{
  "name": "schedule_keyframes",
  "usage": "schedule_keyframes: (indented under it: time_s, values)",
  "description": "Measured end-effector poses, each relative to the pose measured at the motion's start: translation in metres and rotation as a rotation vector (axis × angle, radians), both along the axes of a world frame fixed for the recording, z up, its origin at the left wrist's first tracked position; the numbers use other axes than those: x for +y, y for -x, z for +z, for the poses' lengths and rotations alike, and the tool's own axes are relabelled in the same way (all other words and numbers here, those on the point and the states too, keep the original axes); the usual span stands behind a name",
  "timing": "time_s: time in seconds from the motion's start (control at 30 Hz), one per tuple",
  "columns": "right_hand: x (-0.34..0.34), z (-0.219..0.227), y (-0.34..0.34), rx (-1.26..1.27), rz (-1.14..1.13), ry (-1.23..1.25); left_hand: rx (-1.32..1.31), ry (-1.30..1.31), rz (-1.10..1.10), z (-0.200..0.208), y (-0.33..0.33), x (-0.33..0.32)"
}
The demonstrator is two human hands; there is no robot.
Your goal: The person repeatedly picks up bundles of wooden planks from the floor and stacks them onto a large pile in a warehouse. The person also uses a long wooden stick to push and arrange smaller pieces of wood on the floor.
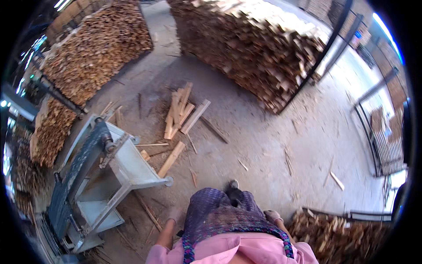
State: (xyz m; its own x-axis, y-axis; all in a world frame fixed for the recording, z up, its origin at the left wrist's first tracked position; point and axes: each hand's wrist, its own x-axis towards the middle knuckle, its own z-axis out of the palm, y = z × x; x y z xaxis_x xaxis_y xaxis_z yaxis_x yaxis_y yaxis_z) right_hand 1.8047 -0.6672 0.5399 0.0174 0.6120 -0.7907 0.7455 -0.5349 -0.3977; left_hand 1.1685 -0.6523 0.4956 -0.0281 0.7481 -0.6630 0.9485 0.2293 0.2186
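Observation:
My left hand (175, 214) hangs low beside my left thigh, blurred, with its fingers not clear enough to read. On the other side, my right hand (273, 216) hangs by my right hip in what looks like a pale glove, its fingers partly hidden. No object shows in either hand. Closest to the left hand are thin wood strips (149, 212) on the floor. Nearest the right one is a stack of rough wood pieces (323, 233). Ahead of me, several loose boards (178, 110) lie in a jumbled heap on the concrete.
A metal machine frame with a dark belt (79, 167) stands at the left, its wheeled corner (168, 181) jutting toward me. Large wood stacks rise at the far left (96, 48) and ahead (246, 53). Dark upright posts (318, 57) edge the latter. Splinters litter the floor (259, 145).

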Motion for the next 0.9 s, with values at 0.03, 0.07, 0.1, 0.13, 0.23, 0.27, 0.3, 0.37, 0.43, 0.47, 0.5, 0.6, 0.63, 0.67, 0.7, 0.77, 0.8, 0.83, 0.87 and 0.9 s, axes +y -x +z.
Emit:
schedule_keyframes:
  time_s: [0.03, 0.07, 0.1, 0.13, 0.23, 0.27, 0.3, 0.37, 0.43, 0.47, 0.5, 0.6, 0.63, 0.67, 0.7, 0.77, 0.8, 0.83, 0.87, 0.9]
  values:
    - [0.031, -0.014, -0.03, 0.023, -0.171, -0.033, -0.138, -0.128, 0.183, -0.018, -0.009, 0.0]
    - [0.084, -0.001, -0.03, -0.066, -0.274, 0.008, -0.145, -0.068, 0.167, -0.016, -0.011, 0.0]
    - [0.131, 0.014, -0.037, -0.049, -0.312, -0.061, -0.18, -0.009, 0.148, -0.015, -0.025, 0.007]
    - [0.181, 0.026, -0.041, -0.027, -0.345, -0.136, -0.197, 0.066, 0.152, -0.01, -0.039, 0.017]
    - [0.311, 0.066, -0.032, 0.099, -0.457, -0.184, -0.442, 0.316, 0.72, 0.003, -0.09, 0.057]
    - [0.344, 0.069, -0.03, 0.084, -0.411, -0.197, -0.65, 0.403, 1.32, 0.002, -0.113, 0.075]
    - [0.376, 0.074, -0.026, 0.071, -0.366, -0.205, -0.578, 0.337, 1.087, -0.005, -0.115, 0.089]
    - [0.44, 0.06, -0.003, 0.132, -0.307, -0.233, -0.391, 0.189, 0.642, -0.037, -0.103, 0.115]
    - [0.473, 0.03, -0.025, 0.183, -0.236, -0.224, -0.42, 0.128, 0.371, -0.04, -0.108, 0.186]
    - [0.498, 0.033, 0.008, 0.064, -0.014, -0.143, -0.375, 0.132, 0.408, -0.041, -0.091, 0.2]
    - [0.498, 0.028, 0.015, 0.101, -0.137, -0.148, -0.353, 0.121, 0.401, -0.04, -0.088, 0.222]
    - [0.556, 0.088, 0.05, 0.044, -0.006, -0.01, -0.31, 0.027, 0.493, -0.023, -0.068, 0.351]
    - [0.569, 0.024, 0.004, 0.07, 0.713, -0.405, -0.312, -0.004, 0.618, -0.003, -0.066, 0.388]
    - [0.593, 0.077, 0.081, 0.165, 0.083, -0.07, -0.264, -0.035, 0.797, 0.029, -0.041, 0.403]
    - [0.608, 0.088, 0.07, 0.184, -0.001, -0.129, -0.306, -0.085, 0.853, 0.057, -0.041, 0.464]
    - [0.637, 0.087, 0.07, 0.201, -0.082, -0.13, -0.371, -0.032, 0.92, 0.105, -0.024, 0.535]
    - [0.661, 0.085, 0.076, 0.176, -0.094, -0.095, -0.358, -0.066, 0.929, 0.108, -0.017, 0.556]
    - [0.687, 0.085, 0.083, 0.095, -0.152, 0.052, -0.337, -0.102, 0.945, 0.11, -0.008, 0.574]
    - [0.707, 0.052, 0.054, 0.057, 0.236, -0.014, -0.35, -0.142, 0.942, 0.108, -0.008, 0.604]
    - [0.727, 0.014, 0.018, -0.041, 0.668, -0.168, -0.361, -0.116, 0.933, 0.103, -0.012, 0.628]
